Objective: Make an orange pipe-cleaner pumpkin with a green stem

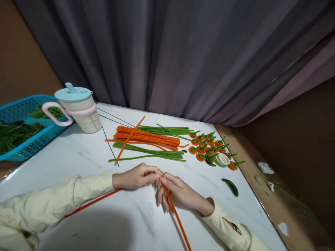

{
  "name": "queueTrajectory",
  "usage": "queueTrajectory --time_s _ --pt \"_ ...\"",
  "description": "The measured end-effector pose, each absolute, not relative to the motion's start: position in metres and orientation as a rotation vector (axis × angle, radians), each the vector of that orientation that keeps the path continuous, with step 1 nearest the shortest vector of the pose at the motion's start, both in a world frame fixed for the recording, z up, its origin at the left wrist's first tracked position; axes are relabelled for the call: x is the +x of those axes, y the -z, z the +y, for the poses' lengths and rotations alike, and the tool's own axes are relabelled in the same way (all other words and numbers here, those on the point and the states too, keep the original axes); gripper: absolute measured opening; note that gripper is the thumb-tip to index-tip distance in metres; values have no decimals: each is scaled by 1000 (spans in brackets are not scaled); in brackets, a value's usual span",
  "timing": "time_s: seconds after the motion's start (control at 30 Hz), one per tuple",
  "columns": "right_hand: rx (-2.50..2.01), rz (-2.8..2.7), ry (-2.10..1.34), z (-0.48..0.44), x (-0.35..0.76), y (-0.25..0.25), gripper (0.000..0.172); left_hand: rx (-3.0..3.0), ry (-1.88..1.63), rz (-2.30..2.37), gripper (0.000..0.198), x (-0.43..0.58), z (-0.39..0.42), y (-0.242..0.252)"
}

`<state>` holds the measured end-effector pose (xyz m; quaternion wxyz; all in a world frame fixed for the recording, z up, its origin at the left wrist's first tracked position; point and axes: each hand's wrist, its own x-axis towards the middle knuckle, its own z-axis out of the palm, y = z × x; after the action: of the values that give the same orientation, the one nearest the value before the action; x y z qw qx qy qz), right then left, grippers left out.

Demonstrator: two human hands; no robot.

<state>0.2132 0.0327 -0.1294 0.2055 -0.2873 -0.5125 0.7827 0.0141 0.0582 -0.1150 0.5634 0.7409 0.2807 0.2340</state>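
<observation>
My right hand [180, 190] pinches an orange pipe cleaner [176, 211] between thumb and forefinger; one length of it slants down to the bottom edge of the view. Touching it at the fingertips is my left hand [141, 176], also closed in a pinch where the orange strand meets a short pale stick tip [161, 170]. Fingers hide how stick and strand are joined. Another orange length [91, 203] emerges from beneath my left wrist. Just beyond the hands lie a bundle of orange pipe cleaners [146, 137] and green pipe cleaners [151, 153], with one orange strand [131, 139] across them.
Several small orange pumpkin shapes with green stems [201, 157] cluster at the right beside a tape roll [222, 159]. A green curved piece [230, 187] lies nearer me. A lidded cup [87, 120] and a blue basket [31, 148] of green pieces stand left.
</observation>
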Motion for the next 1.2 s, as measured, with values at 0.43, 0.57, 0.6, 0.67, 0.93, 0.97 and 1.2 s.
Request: queueTrajectory --time_s 0.43,0.57,0.6,0.67,0.93,0.97,1.2 --pt "-1087 -2089 -1434 31 213 115 37 2043 -654 611 26 12 55 118" --pt "-1102 -2063 -1441 30 213 117 35 2066 -673 599 24 12 53 119" --pt "-1100 -2047 -1434 29 213 118 33 2069 -672 595 24 12 53 120" --pt "-1086 -2027 -1404 28 213 119 31 2070 -671 591 24 12 52 121" --pt "-1024 -2086 -1353 24 214 121 24 2088 -657 578 24 12 52 121" --pt "-1023 -2093 -1350 24 214 122 23 2088 -656 576 24 12 52 121" --pt "-1076 -2176 -1214 21 214 123 22 2127 -640 611 23 13 53 120"
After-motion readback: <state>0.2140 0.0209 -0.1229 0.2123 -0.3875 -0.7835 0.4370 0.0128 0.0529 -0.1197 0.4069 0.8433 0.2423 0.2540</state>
